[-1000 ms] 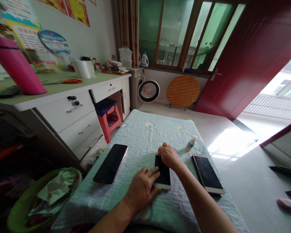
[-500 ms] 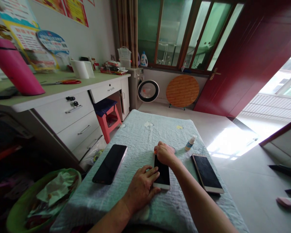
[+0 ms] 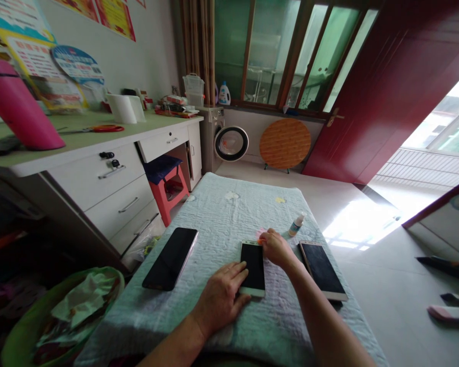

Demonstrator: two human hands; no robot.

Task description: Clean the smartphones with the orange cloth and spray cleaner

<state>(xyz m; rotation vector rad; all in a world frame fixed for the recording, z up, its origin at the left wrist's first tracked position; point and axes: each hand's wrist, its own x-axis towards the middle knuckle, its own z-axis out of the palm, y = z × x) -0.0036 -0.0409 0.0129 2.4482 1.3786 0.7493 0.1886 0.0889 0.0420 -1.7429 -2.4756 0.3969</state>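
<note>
The right hand (image 3: 276, 248), clenched on a small orange thing, has slid off the middle phone (image 3: 252, 268) to its top corner; the left hand (image 3: 222, 298) stays flat, pinning it to the bench (image 3: 222, 214)

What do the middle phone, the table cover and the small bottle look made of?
Middle phone: glossy black glass front, pale metal or plastic rim at its bottom edge. Left hand rests on it; right hand is beside its top corner.
Table cover: pale blue-green quilted fabric, matte, stitch lines and wrinkles visible.
Small bottle: probably plastic, whitish with a blue label; too small to be sure.
</note>
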